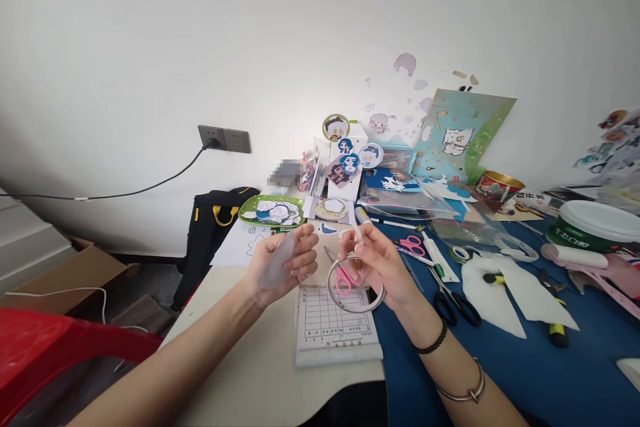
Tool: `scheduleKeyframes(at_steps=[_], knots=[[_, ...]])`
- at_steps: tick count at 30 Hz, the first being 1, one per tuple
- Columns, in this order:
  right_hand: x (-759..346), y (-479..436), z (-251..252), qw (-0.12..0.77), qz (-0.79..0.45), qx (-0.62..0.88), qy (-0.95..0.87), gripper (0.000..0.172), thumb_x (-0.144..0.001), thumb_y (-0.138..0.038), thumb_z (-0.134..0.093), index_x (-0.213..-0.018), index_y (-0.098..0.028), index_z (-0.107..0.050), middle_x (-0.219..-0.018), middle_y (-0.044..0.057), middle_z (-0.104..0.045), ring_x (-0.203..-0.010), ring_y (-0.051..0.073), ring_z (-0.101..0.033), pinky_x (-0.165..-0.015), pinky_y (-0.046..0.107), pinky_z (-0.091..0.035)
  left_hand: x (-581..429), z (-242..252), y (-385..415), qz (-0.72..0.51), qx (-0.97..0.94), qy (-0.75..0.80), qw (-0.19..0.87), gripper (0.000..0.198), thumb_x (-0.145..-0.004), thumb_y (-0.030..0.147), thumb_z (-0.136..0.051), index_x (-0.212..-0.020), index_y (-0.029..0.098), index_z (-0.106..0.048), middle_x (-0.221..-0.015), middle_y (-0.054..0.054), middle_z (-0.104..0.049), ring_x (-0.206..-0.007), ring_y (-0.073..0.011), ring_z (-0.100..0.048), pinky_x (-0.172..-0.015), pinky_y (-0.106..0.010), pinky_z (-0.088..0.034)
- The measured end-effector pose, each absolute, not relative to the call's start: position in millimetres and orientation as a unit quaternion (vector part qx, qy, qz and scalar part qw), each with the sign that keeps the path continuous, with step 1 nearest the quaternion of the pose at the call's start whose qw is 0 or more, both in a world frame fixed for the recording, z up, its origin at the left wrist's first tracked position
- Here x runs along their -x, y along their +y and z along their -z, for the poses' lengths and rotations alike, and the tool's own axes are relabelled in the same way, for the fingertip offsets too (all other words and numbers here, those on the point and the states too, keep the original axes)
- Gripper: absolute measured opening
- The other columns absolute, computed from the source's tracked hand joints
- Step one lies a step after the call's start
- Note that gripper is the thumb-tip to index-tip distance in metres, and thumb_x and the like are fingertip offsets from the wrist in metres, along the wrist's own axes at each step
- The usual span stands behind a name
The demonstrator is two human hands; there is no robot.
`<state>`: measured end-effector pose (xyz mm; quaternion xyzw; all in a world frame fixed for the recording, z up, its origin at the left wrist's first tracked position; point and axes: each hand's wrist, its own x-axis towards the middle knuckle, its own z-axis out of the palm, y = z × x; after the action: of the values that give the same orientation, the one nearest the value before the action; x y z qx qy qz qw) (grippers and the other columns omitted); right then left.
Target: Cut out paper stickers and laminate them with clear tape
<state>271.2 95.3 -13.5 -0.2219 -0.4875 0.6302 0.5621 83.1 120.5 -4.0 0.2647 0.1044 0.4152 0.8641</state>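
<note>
A grey, slightly see-through cutout piece (pixel 278 263) lies against the palm of my left hand (pixel 295 255), its fingers curled round it. My right hand (pixel 383 260) grips a thin ring that looks like a narrow roll of tape (pixel 331 298). Between its thumb and forefinger is a small pale strip (pixel 359 233). Pink-handled scissors (pixel 344 280) show through the ring, just behind it. Under both hands lies a pad of printed forms (pixel 337 333) with a table grid. The two hands are apart, a little above the desk.
A green tray (pixel 245 212) of paper cutouts stands behind my left hand. To the right lie black scissors (pixel 456 303), white sheets (pixel 493 297), pliers (pixel 556 330) and a lidded tub (pixel 595 230). A red chair (pixel 60 360) is at lower left, a black backpack (pixel 203 227) beyond the desk.
</note>
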Motion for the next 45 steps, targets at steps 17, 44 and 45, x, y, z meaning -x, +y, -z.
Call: scheduleKeyframes(at_steps=[17,44,45], knots=[[-277,91,13,0.439,-0.750,0.196,-0.454,0.013,-0.083,-0.017,-0.065,-0.086,-0.018,-0.053,-0.108,0.007,-0.070,-0.095,0.014,-0.069,-0.074,0.018,-0.056,-91,20,119,-0.257,-0.385,0.170,0.870,0.029,-0.070,0.034,-0.064,-0.092,0.016,-0.063,-0.067,-0.002,-0.062,-0.043,-0.0067,-0.046,-0.044,-0.019,-0.033],[-275,90,9,0.434,-0.475,0.393,-0.656,0.017,-0.086,-0.034,-0.058,-0.079,-0.018,-0.061,-0.068,-0.002,-0.050,-0.055,0.009,-0.047,-0.049,0.021,-0.040,-77,2,122,-0.354,-0.657,0.405,0.527,0.026,-0.080,0.037,-0.062,-0.092,0.017,-0.074,-0.093,-0.007,-0.074,-0.083,-0.0214,-0.064,-0.072,-0.028,-0.047],[-275,90,8,0.435,-0.464,0.402,-0.659,0.017,-0.086,-0.034,-0.058,-0.079,-0.018,-0.061,-0.068,-0.002,-0.050,-0.056,0.009,-0.046,-0.049,0.020,-0.039,-77,1,122,-0.354,-0.654,0.403,0.533,0.026,-0.080,0.037,-0.061,-0.093,0.017,-0.074,-0.093,-0.007,-0.074,-0.083,-0.0214,-0.064,-0.073,-0.028,-0.047]])
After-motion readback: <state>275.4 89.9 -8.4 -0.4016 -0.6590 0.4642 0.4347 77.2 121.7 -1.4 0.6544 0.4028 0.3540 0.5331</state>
